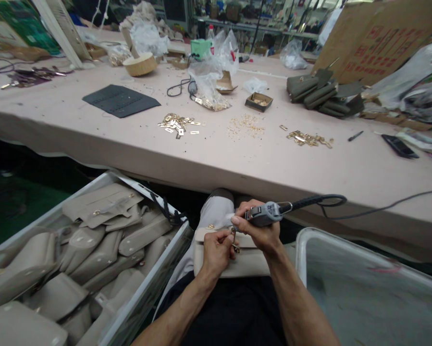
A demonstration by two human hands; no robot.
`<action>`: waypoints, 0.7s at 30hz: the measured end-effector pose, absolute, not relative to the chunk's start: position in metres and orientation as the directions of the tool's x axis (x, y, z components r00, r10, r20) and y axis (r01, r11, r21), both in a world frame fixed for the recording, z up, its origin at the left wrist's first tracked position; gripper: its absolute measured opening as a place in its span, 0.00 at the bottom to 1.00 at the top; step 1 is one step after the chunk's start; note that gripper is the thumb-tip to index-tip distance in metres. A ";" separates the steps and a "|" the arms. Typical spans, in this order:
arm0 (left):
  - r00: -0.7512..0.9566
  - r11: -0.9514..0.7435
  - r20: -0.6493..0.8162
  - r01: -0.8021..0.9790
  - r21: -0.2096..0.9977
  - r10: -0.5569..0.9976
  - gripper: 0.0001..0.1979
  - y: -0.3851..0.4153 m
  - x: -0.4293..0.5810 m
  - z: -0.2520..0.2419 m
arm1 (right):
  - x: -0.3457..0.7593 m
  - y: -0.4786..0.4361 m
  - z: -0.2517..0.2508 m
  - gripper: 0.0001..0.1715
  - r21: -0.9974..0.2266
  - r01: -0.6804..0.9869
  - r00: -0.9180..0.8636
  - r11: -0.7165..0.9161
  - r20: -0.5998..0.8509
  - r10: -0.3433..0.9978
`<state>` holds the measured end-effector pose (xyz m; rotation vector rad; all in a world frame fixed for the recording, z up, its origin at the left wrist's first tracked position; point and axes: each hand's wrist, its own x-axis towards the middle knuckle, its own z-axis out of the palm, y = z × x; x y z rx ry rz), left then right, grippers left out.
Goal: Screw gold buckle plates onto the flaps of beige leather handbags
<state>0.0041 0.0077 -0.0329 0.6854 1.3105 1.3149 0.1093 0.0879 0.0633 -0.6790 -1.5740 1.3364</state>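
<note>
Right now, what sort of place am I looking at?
Probably a handbag workshop: beige purses fill a bin, gold fittings lie scattered on the long table, and the right hand holds a corded power tool, the left hand a clasp.

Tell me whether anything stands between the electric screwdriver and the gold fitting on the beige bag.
Nothing visible does. The right hand holds the electric screwdriver just above the gold fitting, which the left hand pinches on the beige bag. The tool's tip is hidden by fingers.
</note>
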 end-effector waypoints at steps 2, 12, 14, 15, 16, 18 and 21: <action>-0.224 0.202 -0.270 -0.282 0.938 0.937 0.15 0.007 0.004 -0.034 | 0.109 0.086 0.062 0.11 -0.961 -0.151 -0.431 0.233 0.276 0.859; -0.146 0.185 -0.225 -0.247 0.951 0.963 0.17 0.007 0.006 -0.039 | 0.129 0.101 0.088 0.09 -0.878 -0.471 -0.735 0.082 0.442 0.514; -0.171 0.171 -0.228 -0.294 0.940 0.959 0.21 0.010 0.008 -0.048 | 0.136 0.113 0.106 0.09 -0.781 -0.623 -0.644 0.038 0.540 0.542; -0.191 0.176 -0.245 -0.317 0.932 0.951 0.24 0.011 0.009 -0.052 | 0.139 0.122 0.115 0.08 -0.733 -0.678 -0.569 0.045 0.563 0.600; -0.210 0.184 -0.263 -0.336 0.924 0.942 0.27 0.012 0.010 -0.055 | 0.141 0.133 0.122 0.07 -0.696 -0.716 -0.486 0.061 0.559 0.672; -0.217 0.202 -0.293 -0.362 0.910 0.931 0.33 0.014 0.011 -0.060 | 0.144 0.164 0.131 0.05 -0.653 -0.752 -0.314 0.091 0.477 0.821; -0.202 0.191 -0.288 -0.396 0.898 0.936 0.37 0.015 0.011 -0.062 | 0.146 0.223 0.130 0.12 -0.578 -0.810 -0.078 0.096 0.268 0.960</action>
